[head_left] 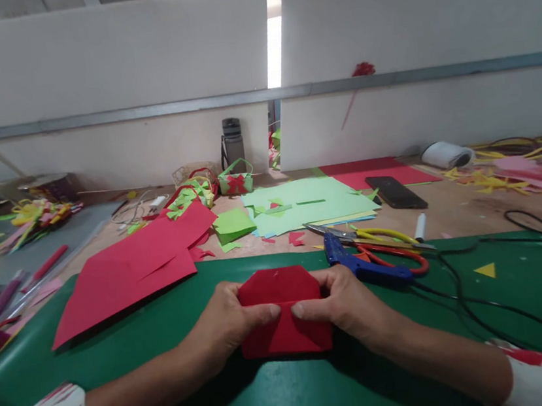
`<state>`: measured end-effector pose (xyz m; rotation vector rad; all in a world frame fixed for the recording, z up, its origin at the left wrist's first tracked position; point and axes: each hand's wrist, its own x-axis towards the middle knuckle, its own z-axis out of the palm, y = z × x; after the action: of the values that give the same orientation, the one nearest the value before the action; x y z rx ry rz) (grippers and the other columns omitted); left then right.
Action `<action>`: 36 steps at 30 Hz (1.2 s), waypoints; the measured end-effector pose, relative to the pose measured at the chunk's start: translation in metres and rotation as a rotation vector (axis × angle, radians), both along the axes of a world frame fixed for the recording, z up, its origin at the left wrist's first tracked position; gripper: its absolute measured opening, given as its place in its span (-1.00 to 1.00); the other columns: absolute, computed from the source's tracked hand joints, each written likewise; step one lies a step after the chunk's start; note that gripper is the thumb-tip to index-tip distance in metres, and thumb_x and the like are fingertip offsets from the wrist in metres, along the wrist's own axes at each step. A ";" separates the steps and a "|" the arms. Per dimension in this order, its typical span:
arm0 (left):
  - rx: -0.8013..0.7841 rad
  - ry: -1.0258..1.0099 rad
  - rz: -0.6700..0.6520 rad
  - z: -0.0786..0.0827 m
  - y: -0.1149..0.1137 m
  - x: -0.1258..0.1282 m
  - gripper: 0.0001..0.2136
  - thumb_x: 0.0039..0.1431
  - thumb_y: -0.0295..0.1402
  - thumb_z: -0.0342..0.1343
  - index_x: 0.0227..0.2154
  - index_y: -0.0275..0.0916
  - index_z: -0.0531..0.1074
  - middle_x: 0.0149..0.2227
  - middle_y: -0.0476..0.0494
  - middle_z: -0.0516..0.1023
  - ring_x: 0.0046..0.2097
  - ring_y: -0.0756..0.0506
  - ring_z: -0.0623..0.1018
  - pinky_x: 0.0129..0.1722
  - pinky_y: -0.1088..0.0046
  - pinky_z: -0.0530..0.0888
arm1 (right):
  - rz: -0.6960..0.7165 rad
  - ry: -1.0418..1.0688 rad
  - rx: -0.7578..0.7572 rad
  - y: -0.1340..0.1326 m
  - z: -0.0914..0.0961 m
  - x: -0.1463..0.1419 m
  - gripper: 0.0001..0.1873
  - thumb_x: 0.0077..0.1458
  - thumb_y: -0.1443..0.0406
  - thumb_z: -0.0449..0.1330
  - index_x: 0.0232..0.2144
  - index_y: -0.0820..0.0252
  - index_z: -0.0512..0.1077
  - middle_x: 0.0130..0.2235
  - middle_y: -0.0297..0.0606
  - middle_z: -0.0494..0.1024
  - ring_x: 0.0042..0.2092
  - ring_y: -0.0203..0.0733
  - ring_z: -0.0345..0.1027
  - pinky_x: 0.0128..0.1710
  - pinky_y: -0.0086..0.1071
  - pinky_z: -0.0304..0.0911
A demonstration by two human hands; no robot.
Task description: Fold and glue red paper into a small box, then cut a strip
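A folded piece of red paper (287, 336) is held up just above the green mat (295, 401), its top corners cut or folded at a slant and a crease running across it. My left hand (233, 319) grips its left side, thumb lying along the crease and fingers hidden behind. On the right side, my right hand (340, 303) pinches it the same way, the two thumb tips pointing at each other. Close to my right hand lie a blue glue gun (357, 261) and scissors with red and yellow handles (395, 247).
Large red sheets (130, 263) lie to the left, light green sheets (310, 201) at the back. A small green paper basket (236, 182) stands before a grey bottle (233, 143). A phone (395, 192) rests at right, and a black cord (501, 306) crosses the mat.
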<state>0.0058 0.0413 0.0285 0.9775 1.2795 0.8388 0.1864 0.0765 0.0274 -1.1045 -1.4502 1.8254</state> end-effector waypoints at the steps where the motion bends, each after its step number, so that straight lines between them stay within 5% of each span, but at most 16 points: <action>1: -0.008 -0.018 -0.015 0.001 0.000 -0.001 -0.75 -0.24 -0.30 0.32 -0.49 -0.38 0.49 -0.52 -0.09 0.54 -0.51 -0.03 0.48 -0.53 0.56 0.34 | 0.011 -0.008 -0.010 0.000 0.000 0.001 -0.83 -0.31 0.33 0.33 -0.54 0.31 0.51 -0.55 -0.34 0.51 -0.54 -0.33 0.33 -0.55 -0.50 0.21; 7: -0.039 -0.077 -0.122 -0.001 0.005 -0.009 -0.69 -0.26 -0.31 0.32 -0.42 -0.40 0.51 -0.44 -0.20 0.59 -0.46 -0.07 0.53 -0.44 0.49 0.42 | 0.092 -0.110 0.044 0.002 -0.001 0.004 -0.84 -0.27 0.30 0.27 -0.55 0.31 0.49 -0.55 -0.33 0.48 -0.53 -0.32 0.28 -0.54 -0.48 0.17; 15: 0.105 0.207 -0.186 -0.005 0.011 -0.014 -0.71 -0.18 -0.27 0.18 -0.40 -0.41 0.50 -0.52 -0.11 0.53 -0.52 -0.04 0.47 -0.52 0.50 0.37 | 0.194 -0.283 0.252 0.006 -0.006 0.006 -0.86 -0.12 0.29 0.15 -0.52 0.29 0.42 -0.58 -0.40 0.36 -0.56 -0.37 0.16 -0.56 -0.50 0.06; 23: 0.393 0.480 -0.241 -0.013 0.013 -0.021 -0.88 -0.11 -0.48 0.03 -0.60 -0.33 0.46 -0.60 0.02 0.40 -0.54 0.03 0.36 -0.57 0.58 0.21 | 0.148 -0.642 0.734 0.009 -0.007 0.007 -0.86 -0.04 0.45 0.09 -0.60 0.24 0.33 -0.52 -0.35 0.37 -0.45 -0.29 0.20 -0.47 -0.43 -0.04; 31: 0.751 0.673 -0.300 -0.029 0.011 -0.027 -0.83 0.06 -0.50 0.03 -0.52 -0.26 0.50 -0.48 -0.05 0.42 -0.38 -0.03 0.40 -0.39 0.50 0.25 | 0.291 -0.800 1.069 0.010 -0.025 0.011 -0.79 0.05 0.51 0.05 -0.52 0.25 0.40 -0.43 -0.25 0.38 -0.38 -0.23 0.20 -0.43 -0.38 -0.05; 36: 0.988 0.848 -0.416 -0.039 0.010 -0.036 -0.78 0.20 -0.49 -0.04 -0.32 -0.18 0.52 -0.38 -0.08 0.42 -0.36 -0.02 0.40 -0.41 0.51 0.24 | 0.447 -0.820 1.379 0.012 -0.024 0.018 -0.73 0.18 0.49 -0.03 -0.29 0.20 0.45 -0.35 -0.22 0.41 -0.35 -0.20 0.18 -0.44 -0.36 -0.05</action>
<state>-0.0301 0.0513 -0.0105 2.4878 1.2282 0.7283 0.2044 0.0883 0.0039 -0.7287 -2.8339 0.0930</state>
